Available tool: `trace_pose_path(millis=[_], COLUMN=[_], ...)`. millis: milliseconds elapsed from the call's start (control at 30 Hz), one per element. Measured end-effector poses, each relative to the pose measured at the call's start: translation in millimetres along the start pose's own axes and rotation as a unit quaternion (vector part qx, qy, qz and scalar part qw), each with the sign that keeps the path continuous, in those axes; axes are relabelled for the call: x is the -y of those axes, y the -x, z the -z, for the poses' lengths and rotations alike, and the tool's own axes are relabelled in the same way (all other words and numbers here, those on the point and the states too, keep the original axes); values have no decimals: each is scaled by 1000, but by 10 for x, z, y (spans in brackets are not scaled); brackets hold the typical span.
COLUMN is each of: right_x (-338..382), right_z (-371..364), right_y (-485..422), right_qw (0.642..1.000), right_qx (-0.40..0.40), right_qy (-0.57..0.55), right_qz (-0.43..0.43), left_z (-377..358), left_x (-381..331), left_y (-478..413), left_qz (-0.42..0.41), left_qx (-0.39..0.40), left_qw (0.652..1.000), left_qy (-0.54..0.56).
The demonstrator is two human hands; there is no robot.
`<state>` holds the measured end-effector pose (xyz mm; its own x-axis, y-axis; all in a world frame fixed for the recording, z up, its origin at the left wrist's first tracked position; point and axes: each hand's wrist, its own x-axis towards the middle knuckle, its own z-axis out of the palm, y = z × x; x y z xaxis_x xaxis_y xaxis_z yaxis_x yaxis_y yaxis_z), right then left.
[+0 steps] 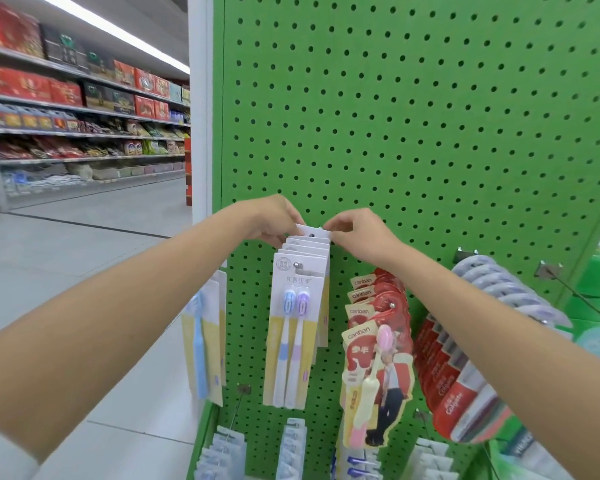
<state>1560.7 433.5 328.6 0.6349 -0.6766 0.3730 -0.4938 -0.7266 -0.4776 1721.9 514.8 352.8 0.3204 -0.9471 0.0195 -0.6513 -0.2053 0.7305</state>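
- The work in hand looks like stocking a peg on the green pegboard (430, 133). A row of toothbrush packs (293, 327) already hangs there, one behind another.
- The rearmost card (312, 232) sits at the back of that row, close to the board. The left hand (274, 218) pinches its top left corner and the right hand (355, 233) pinches its top right corner, fingers curled in on both.
- Judging by this, most of the row is hung, and what is left is seating or straightening this last card and letting go.
- Neighbouring pegs are filled: red canban packs (378, 341) and Colgate packs (454, 386) to the right, a blue brush pack (203, 341) to the left.
- A bare hook (568, 289) at the far right may need stock.
- Hard to make out: whether the peg passes through the card's hole, since the fingertips and the cards in front cover it. The lower rows are cut off by the picture's edge.
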Motion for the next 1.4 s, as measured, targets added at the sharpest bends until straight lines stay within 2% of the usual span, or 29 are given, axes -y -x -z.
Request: trace_pose_path(millis=[167,300,467,600,833,967,1267,1400], right_x=[-5,9,-18,-22,-1,3,294,488], right_z=[-8,-24,-32,-50,-39,-45,67,40], right_y=[-8,-23,-12,-30,-21,-1,348,640], right_qw=[1000,999,999,999,999,999,996,994], right_qx=[2,1,12,6,5,7,-84,-93], right_qy=[6,22,15,2,9,26,28,52], right_qz=[29,38,35,32,32,18,-1,14], left_z=[4,81,54,2,84,219,178,69], left_x=[28,134,154,161,181,214,200,176], left_y=[-56,-181,-215,-235,-232,-84,356,623], left_qz=[-29,-79,-95,-92,-84,-44,6,15], left_qx=[-15,-126,-78,-71,-100,-117,-112,-127], left_qw=[999,987,989,991,990,990,990,987], left_qy=[-12,-65,-79,-70,-59,-71,-86,-100])
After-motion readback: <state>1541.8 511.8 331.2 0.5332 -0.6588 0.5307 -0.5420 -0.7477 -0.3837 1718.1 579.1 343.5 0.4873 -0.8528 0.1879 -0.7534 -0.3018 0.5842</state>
